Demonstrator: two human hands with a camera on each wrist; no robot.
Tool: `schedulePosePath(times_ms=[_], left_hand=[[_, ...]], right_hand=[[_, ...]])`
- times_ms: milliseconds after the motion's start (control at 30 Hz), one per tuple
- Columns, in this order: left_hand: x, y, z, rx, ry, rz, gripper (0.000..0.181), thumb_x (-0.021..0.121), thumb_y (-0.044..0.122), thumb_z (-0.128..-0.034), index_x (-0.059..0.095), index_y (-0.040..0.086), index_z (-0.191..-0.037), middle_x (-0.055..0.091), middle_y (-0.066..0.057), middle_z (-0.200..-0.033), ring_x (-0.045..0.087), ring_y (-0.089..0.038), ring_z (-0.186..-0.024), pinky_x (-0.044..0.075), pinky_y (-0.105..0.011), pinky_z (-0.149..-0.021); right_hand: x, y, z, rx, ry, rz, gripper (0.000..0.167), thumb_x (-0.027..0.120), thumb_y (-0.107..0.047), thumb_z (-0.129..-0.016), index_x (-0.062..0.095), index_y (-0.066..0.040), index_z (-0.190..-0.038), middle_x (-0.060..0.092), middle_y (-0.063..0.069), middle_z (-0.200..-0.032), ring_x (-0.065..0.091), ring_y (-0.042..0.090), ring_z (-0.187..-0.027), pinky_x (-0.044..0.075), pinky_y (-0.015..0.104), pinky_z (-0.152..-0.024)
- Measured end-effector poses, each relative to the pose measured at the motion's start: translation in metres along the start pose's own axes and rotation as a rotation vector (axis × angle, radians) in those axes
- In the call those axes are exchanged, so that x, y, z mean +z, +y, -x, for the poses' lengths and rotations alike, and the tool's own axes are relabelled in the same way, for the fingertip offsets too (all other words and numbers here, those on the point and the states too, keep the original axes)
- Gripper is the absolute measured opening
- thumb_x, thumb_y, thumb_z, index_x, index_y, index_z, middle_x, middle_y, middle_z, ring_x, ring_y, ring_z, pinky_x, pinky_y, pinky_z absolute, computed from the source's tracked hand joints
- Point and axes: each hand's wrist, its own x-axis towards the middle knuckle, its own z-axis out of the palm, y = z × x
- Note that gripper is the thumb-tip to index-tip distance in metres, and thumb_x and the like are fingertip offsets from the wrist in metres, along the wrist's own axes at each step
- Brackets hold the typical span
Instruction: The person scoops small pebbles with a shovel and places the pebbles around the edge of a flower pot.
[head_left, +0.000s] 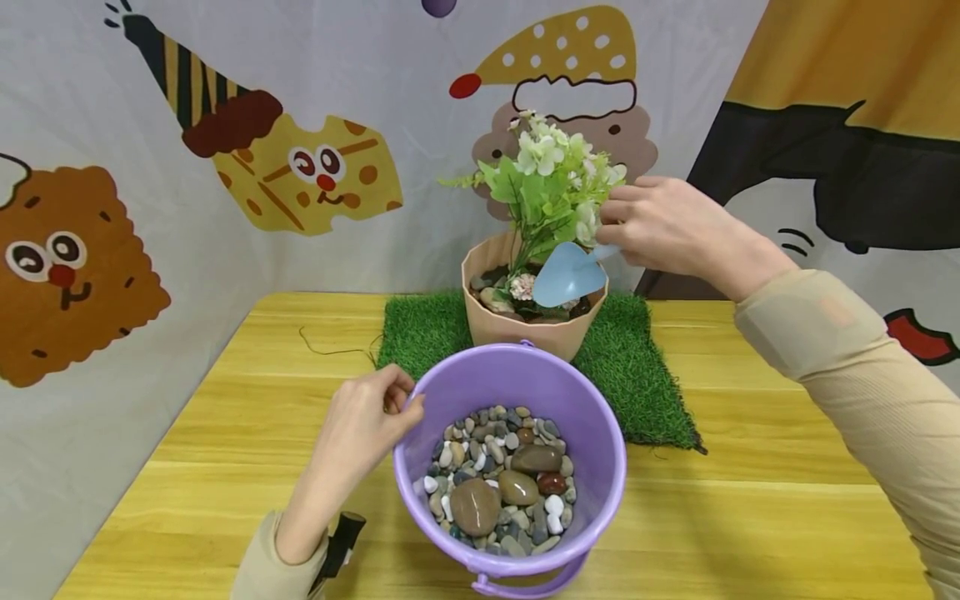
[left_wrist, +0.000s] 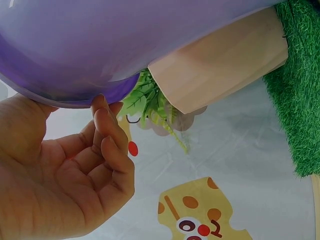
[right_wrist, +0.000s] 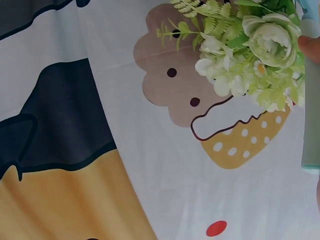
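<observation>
My right hand [head_left: 660, 223] holds a small light blue trowel [head_left: 564, 279] by its handle, the blade tilted down over the stones in a peach flowerpot [head_left: 528, 332]. In the right wrist view the pale trowel handle [right_wrist: 312, 115] shows at the right edge, with part of the thumb on it. A bunch of white and green flowers [head_left: 540, 158] rises from the pot. My left hand [head_left: 362, 427] pinches the left rim of a purple bucket [head_left: 510, 375]; the left wrist view shows its fingertips [left_wrist: 100, 102] at that rim. Pebbles [head_left: 491, 450] and several larger smooth stones [head_left: 476, 507] lie inside the bucket.
A green artificial grass mat [head_left: 637, 392] lies under the pot on the wooden table [head_left: 247, 467]. The bucket stands in front of the pot, its handle [head_left: 540, 587] hanging toward me. A cartoon-printed cloth [head_left: 420, 108] hangs behind.
</observation>
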Motion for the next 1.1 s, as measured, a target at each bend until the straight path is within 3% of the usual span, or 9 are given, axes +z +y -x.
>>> schedulePosePath(times_ms=[400, 600, 800, 1100], left_hand=[[0.000, 0.000, 0.001, -0.006, -0.010, 0.004, 0.010, 0.068, 0.001, -0.0726, 0.066, 0.001, -0.083, 0.062, -0.005, -0.068, 0.052, -0.007, -0.057, 0.047, -0.015, -0.050], [0.000, 0.000, 0.001, -0.001, -0.003, 0.002, 0.010, 0.069, 0.001, -0.0726, 0.066, 0.001, -0.083, 0.062, -0.005, -0.068, 0.052, -0.007, -0.057, 0.047, -0.015, -0.050], [0.000, -0.001, 0.001, 0.003, 0.006, -0.007, 0.011, 0.069, 0.002, -0.0723, 0.066, 0.001, -0.083, 0.062, -0.005, -0.067, 0.051, -0.007, -0.057, 0.047, -0.015, -0.050], [0.000, -0.001, 0.001, 0.008, 0.006, -0.005, 0.011, 0.069, 0.002, -0.0724, 0.066, 0.001, -0.083, 0.063, -0.005, -0.067, 0.051, -0.007, -0.057, 0.046, -0.015, -0.049]], right_hand=[[-0.014, -0.010, 0.010, 0.081, 0.198, -0.042, 0.020, 0.070, -0.003, -0.065, 0.067, -0.007, -0.085, 0.065, 0.007, -0.082, 0.057, 0.026, -0.078, 0.050, 0.041, -0.067], [-0.024, -0.031, 0.016, 0.040, 0.252, -0.108, 0.022, 0.073, -0.009, -0.066, 0.067, -0.007, -0.087, 0.065, 0.006, -0.082, 0.057, 0.024, -0.076, 0.050, 0.039, -0.063], [-0.031, -0.057, 0.017, -0.058, 0.237, -0.103, 0.017, 0.062, -0.007, -0.067, 0.065, -0.010, -0.083, 0.061, 0.003, -0.077, 0.052, 0.020, -0.071, 0.044, 0.032, -0.057], [-0.035, -0.095, 0.008, -0.173, 0.166, -0.050, 0.012, 0.063, -0.006, -0.067, 0.058, -0.013, -0.075, 0.057, -0.001, -0.074, 0.045, 0.016, -0.068, 0.041, 0.028, -0.058]])
